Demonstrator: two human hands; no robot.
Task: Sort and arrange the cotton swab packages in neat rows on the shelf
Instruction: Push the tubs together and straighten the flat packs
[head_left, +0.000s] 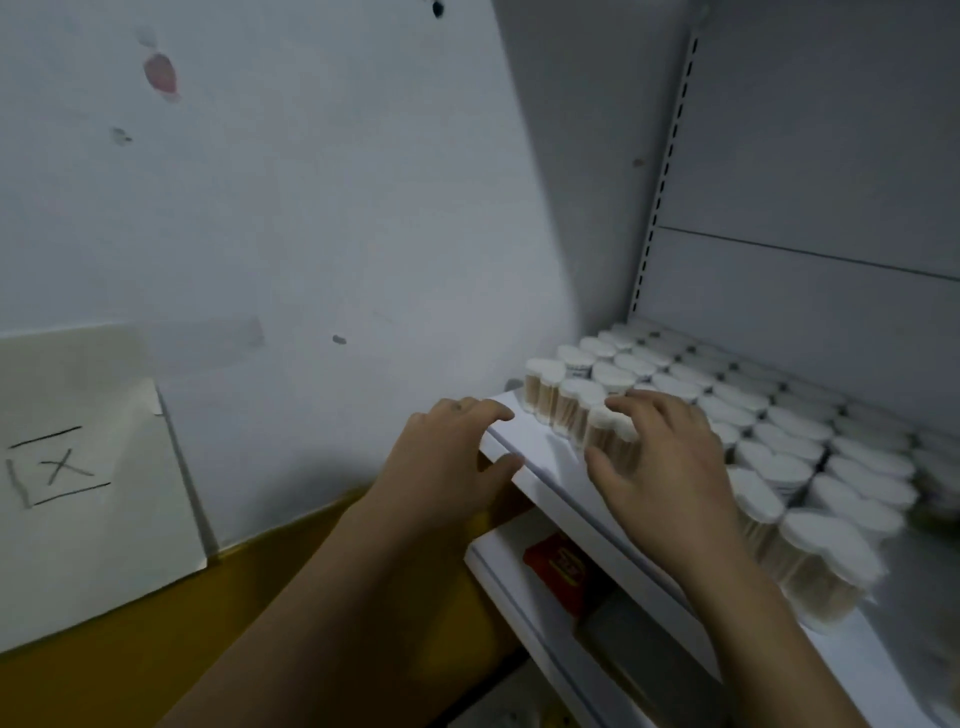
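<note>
Several cotton swab packages (769, 431) stand upright in rows on the white shelf (540, 462), white tips up and wooden sticks showing at the front. My right hand (670, 467) grips one package (610, 436) at the front left of the rows, fingers over its top and thumb against its side. My left hand (452, 452) rests on the shelf's left front corner, fingers laid over the edge and thumb under the lip. The packages behind my right hand are partly hidden.
A white wall (311, 208) stands close on the left, with a paper sign (93, 493) taped low on it. Below is a lower shelf (498, 577) holding a red packet (558, 569). The shelf's back panel (805, 182) and slotted upright (665, 171) rise behind the rows.
</note>
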